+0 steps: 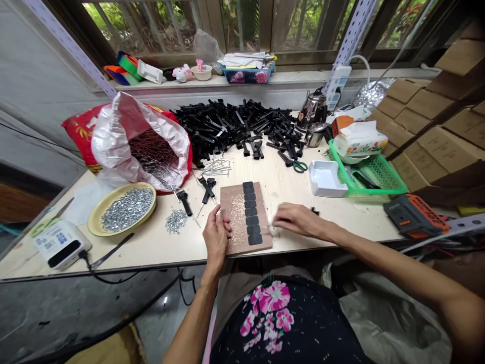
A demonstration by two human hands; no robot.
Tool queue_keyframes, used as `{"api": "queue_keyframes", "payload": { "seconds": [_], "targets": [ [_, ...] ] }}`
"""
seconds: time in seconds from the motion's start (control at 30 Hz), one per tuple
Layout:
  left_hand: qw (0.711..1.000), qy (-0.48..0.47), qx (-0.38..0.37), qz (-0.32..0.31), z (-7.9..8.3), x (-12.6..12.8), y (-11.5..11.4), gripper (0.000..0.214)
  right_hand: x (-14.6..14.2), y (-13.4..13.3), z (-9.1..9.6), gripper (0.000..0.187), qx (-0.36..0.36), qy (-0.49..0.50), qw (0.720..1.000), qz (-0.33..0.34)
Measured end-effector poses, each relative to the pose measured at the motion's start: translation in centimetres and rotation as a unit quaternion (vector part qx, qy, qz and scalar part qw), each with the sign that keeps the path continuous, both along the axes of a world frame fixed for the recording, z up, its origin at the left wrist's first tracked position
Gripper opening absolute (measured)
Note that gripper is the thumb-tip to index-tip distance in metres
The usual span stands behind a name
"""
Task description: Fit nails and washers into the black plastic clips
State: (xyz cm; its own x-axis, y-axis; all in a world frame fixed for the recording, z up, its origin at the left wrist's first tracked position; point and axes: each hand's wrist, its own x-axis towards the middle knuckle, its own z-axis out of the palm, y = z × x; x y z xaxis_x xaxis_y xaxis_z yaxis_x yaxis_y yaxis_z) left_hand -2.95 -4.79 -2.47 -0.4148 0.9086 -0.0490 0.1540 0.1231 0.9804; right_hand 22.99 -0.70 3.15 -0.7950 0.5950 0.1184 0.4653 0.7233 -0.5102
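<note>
My left hand is at the left edge of a flat wooden board, its fingers curled over that edge. A column of several black rounded pads runs along the board's right half, and pale specks cover the left half. Just off the board's right edge is my right hand, fingers pinched together. Something whitish and blurred shows by its fingertips; I cannot make out what it is. Black-handled pieces with metal rods and a small heap of shiny metal bits lie left of the board.
A yellow bowl of metal bits and an open sack of rods stand left. Behind lies a large pile of black parts. Scissors, a white tray, a green basket and cardboard boxes are right.
</note>
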Motion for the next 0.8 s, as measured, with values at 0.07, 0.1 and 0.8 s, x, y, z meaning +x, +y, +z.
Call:
{"api": "queue_keyframes", "payload": {
  "seconds": [0.07, 0.1, 0.8],
  "targets": [
    [1.000, -0.012, 0.000, 0.002, 0.1, -0.1, -0.1, 0.051, 4.0, -3.0, 1.6, 0.031, -0.050, -0.060, 0.997, -0.014],
    [1.000, -0.018, 0.000, 0.004, 0.1, -0.1, -0.2, 0.051, 6.2, -4.8, 2.0, 0.032, -0.078, -0.094, 0.992, -0.031],
    [0.965, 0.164, 0.007, 0.207, 1.0, -9.8, -5.8, 0.031, -21.8, 9.6, -0.9, 0.019, 0.307, -0.140, 0.923, 0.184]
  ]
}}
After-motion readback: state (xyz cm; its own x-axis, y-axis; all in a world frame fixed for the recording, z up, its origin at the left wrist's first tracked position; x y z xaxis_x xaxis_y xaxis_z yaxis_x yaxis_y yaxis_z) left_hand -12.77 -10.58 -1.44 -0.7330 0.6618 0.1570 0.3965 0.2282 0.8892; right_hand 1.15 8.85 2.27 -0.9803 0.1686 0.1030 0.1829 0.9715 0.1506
